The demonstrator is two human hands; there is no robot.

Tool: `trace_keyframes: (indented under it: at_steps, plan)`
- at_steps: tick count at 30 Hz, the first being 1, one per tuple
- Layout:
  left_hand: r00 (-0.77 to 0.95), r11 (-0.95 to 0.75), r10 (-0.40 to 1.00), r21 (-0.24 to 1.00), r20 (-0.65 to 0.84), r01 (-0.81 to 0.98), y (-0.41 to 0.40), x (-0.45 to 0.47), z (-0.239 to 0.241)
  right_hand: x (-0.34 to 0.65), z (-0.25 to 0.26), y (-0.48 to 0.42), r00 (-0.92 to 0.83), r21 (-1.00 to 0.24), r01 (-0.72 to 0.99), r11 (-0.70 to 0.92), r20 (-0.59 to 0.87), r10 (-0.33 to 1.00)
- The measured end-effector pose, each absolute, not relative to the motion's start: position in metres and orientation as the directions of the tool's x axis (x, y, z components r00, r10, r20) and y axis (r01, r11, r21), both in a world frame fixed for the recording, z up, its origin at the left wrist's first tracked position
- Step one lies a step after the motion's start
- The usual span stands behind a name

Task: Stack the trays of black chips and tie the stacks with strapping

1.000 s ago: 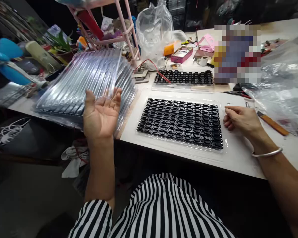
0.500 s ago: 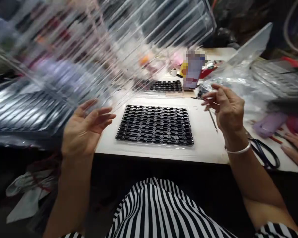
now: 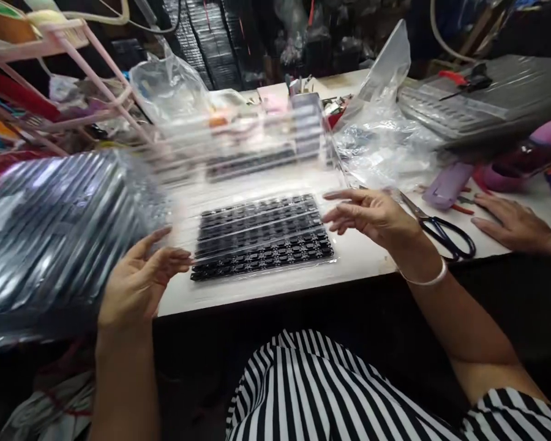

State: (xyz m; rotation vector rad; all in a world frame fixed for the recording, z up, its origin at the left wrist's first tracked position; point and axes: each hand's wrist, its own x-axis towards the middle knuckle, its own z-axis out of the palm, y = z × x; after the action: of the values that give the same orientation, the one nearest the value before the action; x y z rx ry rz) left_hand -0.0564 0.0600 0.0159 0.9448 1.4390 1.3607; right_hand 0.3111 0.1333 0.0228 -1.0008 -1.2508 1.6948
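Observation:
A clear ribbed plastic tray, blurred by motion, hangs tilted over a tray of black parts that lies on the white table. My left hand grips the clear tray's near left edge with its fingertips. My right hand holds its right edge, fingers stretched along it. The clear tray's near edge is just above the black parts.
A bagged stack of clear trays fills the left side. Black scissors lie right of my right hand. Another person's hand rests flat at the far right. Plastic bags, a purple case and a pink rack stand behind.
The clear tray came off the left stack, swung up in front of the camera, and now sits lower over the black parts. My right hand has moved onto its right edge.

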Motion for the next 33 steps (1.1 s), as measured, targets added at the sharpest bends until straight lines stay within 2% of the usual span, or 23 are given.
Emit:
trace_keyframes:
  at_steps: [3,5,7,10,12,16,19,21,23,25,27,30,33]
  plan:
    - [-0.300,0.129,0.946,0.992,-0.124,-0.002,0.059,-0.066,0.000,0.315,0.009,0.123,-0.428,-0.919,-0.121,-0.375,-0.293,0.855]
    - [-0.327,0.144,0.940,0.982,-0.096,0.124,0.056,-0.072,-0.010,0.313,-0.001,0.117,-0.419,-0.896,-0.090,-0.434,-0.361,0.833]
    - [-0.363,0.163,0.931,0.941,-0.048,0.295,0.054,-0.077,-0.020,0.310,-0.009,0.112,-0.397,-0.908,-0.028,-0.419,-0.375,0.838]
    - [-0.415,0.207,0.910,0.846,0.018,0.491,0.051,-0.081,-0.035,0.308,-0.017,0.105,-0.359,-0.942,0.191,-0.276,-0.328,0.874]
    - [-0.428,0.224,0.903,0.802,0.043,0.554,0.049,-0.083,-0.044,0.310,-0.018,0.102,-0.343,-0.909,0.395,-0.136,-0.283,0.896]
    - [-0.406,0.248,0.912,0.703,0.062,0.666,0.047,-0.086,-0.051,0.314,-0.015,0.104,-0.360,-0.702,0.702,0.120,-0.204,0.911]
    - [-0.396,0.242,0.911,0.632,0.112,0.736,0.060,-0.084,-0.043,0.305,-0.010,0.118,-0.257,-0.464,0.864,0.195,-0.073,0.964]
    - [-0.314,0.177,0.937,0.568,0.152,0.804,0.076,-0.075,-0.035,0.290,-0.010,0.130,-0.278,-0.336,0.898,0.285,0.072,0.958]
    - [-0.152,0.073,0.977,0.434,0.150,0.898,0.094,-0.059,-0.030,0.271,-0.015,0.142,-0.438,-0.245,0.854,0.459,0.139,0.888]
    - [0.000,-0.016,0.998,0.255,0.064,0.967,0.109,-0.043,-0.031,0.255,-0.025,0.151,-0.598,-0.188,0.777,0.601,0.076,0.798]
    - [0.063,-0.057,0.997,0.132,-0.041,0.990,0.116,-0.030,-0.037,0.245,-0.034,0.157,-0.658,-0.171,0.746,0.644,-0.041,0.752]
    - [0.076,-0.069,0.990,0.063,-0.122,0.996,0.118,-0.024,-0.047,0.239,-0.039,0.162,-0.669,-0.198,0.741,0.641,-0.149,0.728]
    - [0.063,-0.059,0.989,0.033,-0.137,0.998,0.116,-0.025,-0.051,0.233,-0.040,0.166,-0.651,-0.224,0.751,0.621,-0.094,0.754]
